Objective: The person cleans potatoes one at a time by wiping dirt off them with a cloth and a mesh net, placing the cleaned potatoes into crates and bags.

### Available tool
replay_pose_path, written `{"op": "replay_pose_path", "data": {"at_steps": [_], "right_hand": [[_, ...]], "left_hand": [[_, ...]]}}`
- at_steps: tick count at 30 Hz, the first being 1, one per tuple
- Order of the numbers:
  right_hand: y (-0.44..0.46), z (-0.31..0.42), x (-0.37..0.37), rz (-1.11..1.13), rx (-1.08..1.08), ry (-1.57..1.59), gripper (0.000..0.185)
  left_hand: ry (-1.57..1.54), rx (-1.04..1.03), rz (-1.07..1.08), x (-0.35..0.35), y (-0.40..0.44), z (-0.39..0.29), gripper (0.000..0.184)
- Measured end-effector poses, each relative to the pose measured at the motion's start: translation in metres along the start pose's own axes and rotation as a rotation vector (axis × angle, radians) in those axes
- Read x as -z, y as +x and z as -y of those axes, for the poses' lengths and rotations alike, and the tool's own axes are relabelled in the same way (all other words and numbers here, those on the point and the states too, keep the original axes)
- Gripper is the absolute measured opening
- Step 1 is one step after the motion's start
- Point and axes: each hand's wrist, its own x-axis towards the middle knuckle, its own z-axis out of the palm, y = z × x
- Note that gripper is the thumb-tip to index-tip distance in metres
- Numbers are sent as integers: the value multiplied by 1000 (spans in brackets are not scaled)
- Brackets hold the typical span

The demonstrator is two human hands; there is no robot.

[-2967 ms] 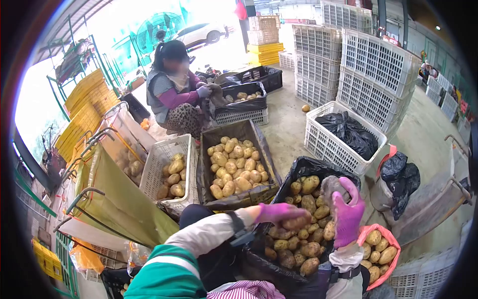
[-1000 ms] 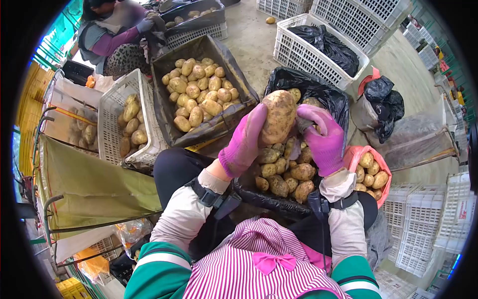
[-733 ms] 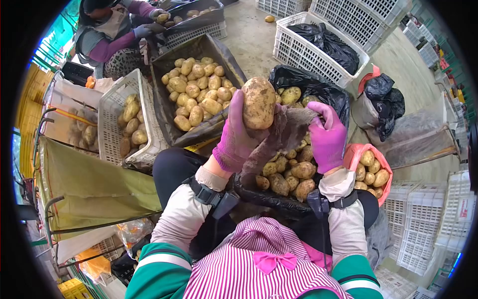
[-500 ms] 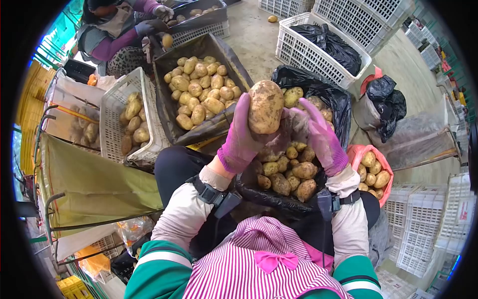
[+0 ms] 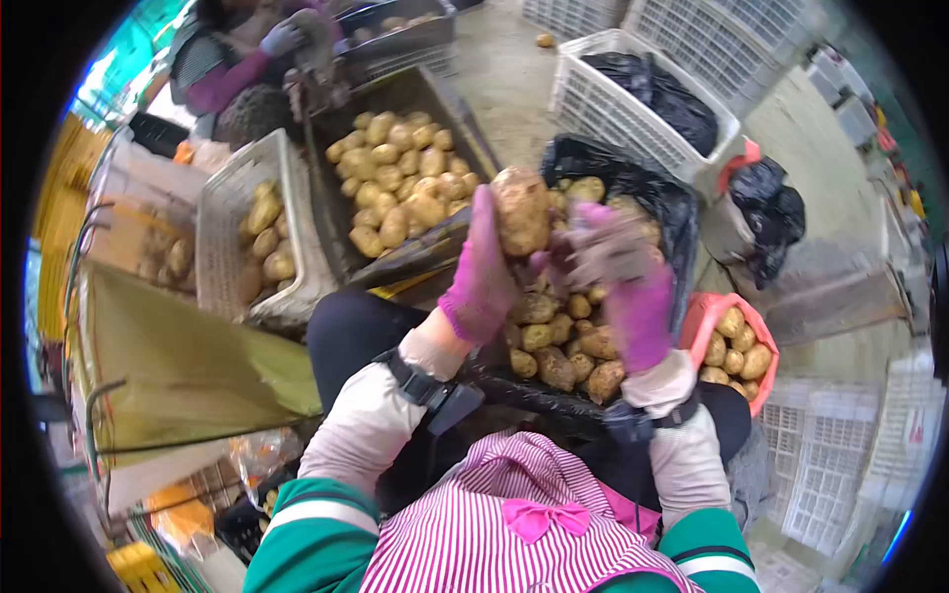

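Observation:
My left hand [image 5: 484, 272], in a pink glove, is closed around a large soil-marked potato [image 5: 521, 211]. Just to its right my right hand [image 5: 633, 287], also gloved, is smeared by motion, and a greyish cloth [image 5: 608, 252] shows blurred at its fingers. How those fingers sit on the cloth is unclear. Beneath both hands lies a crate lined with black plastic [image 5: 682, 212], holding several potatoes [image 5: 556, 368]. Beyond my left hand is a dark-lined crate [image 5: 336, 237] of paler potatoes [image 5: 400, 178].
A white crate with potatoes [image 5: 222, 252] stands at the left, near green-yellow fabric [image 5: 178, 356]. At the right are a pink bag of potatoes [image 5: 700, 321] and a bucket with black plastic [image 5: 727, 222]. Farther back, a co-worker [image 5: 232, 74] crouches near a white crate holding black plastic [image 5: 593, 99].
The view has tilted downward since the earliest frame. My left hand has come to hold the large potato upright. My right hand has moved beside it with the cloth. The co-worker's hands have shifted.

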Motion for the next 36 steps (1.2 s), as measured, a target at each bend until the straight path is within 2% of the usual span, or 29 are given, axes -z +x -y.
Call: {"op": "replay_pose_path", "data": {"at_steps": [1,2,3,4,5,7,8,9,11,12,13,14,15,17,19,20,21,22,23,24,25,26,27,29,32,33,34,35,36], "right_hand": [[-7,-5,-14,53,254,-382,42],[-14,-12,-25,43,425,-632,47],[-17,-17,-30,19,474,-749,52],[-17,-23,-26,21,448,-780,53],[-17,-23,-27,-47,335,-797,52],[-8,-38,-23,-134,311,-609,49],[-9,-38,-22,-180,234,-496,47],[-8,-36,-20,-216,164,-367,45],[-2,-34,-13,-345,12,-395,47],[-2,-28,-11,-430,-2,-476,42],[4,-27,-3,-449,10,-486,42],[12,-28,10,-513,-149,-351,41],[17,-29,21,-573,-307,-206,39],[18,-32,35,-599,-329,-181,37],[17,-37,43,-630,-310,26,41],[12,-23,38,-620,-290,204,46],[3,-4,33,-613,-280,199,46],[-7,17,27,-547,-158,111,48],[-13,27,22,-480,-39,23,50],[-14,18,17,-392,280,-162,49],[-26,19,19,-176,212,-397,52],[-35,25,12,-125,289,-648,53],[-43,23,1,-77,367,-897,54],[-41,6,-5,-114,368,-860,54],[-33,9,-3,-278,-1,-275,51],[-14,-9,-1,-428,119,-243,45],[-9,-27,14,-447,-72,-58,46],[1,-12,30,-462,-263,134,46],[5,-8,33,-514,-334,142,48]], "left_hand": [[81,44,70,-6,-7,0,47],[166,83,145,-11,-12,2,49],[252,115,222,-16,-16,5,50],[52,162,174,-34,-13,7,49],[-269,329,141,-36,-13,12,45],[-138,346,-95,-38,-4,32,21],[-124,257,-44,-45,-2,35,28],[-75,332,-39,-53,2,33,39],[262,212,-73,-69,-10,33,49],[257,208,-43,-68,-14,34,49],[544,100,58,-64,-14,36,52],[823,-21,155,-66,-12,39,55],[817,-27,173,-73,-14,37,55],[690,25,311,-85,-23,28,55],[469,244,248,-73,-32,25,58],[768,-12,277,-71,-40,23,64],[909,-148,294,-72,-40,23,68],[1050,-291,290,-73,-40,22,72],[991,-283,248,-73,-36,21,76],[933,-274,204,-72,-31,20,80],[902,-273,180,-71,-28,20,82],[871,-274,155,-71,-25,20,84],[652,-133,172,-71,-21,21,73],[302,88,176,-67,-18,26,60],[-8,358,141,-76,-25,21,51],[138,326,187,-77,-27,21,51],[288,290,230,-78,-29,20,52],[433,250,268,-80,-31,20,55],[525,176,241,-71,-32,24,55]]}}
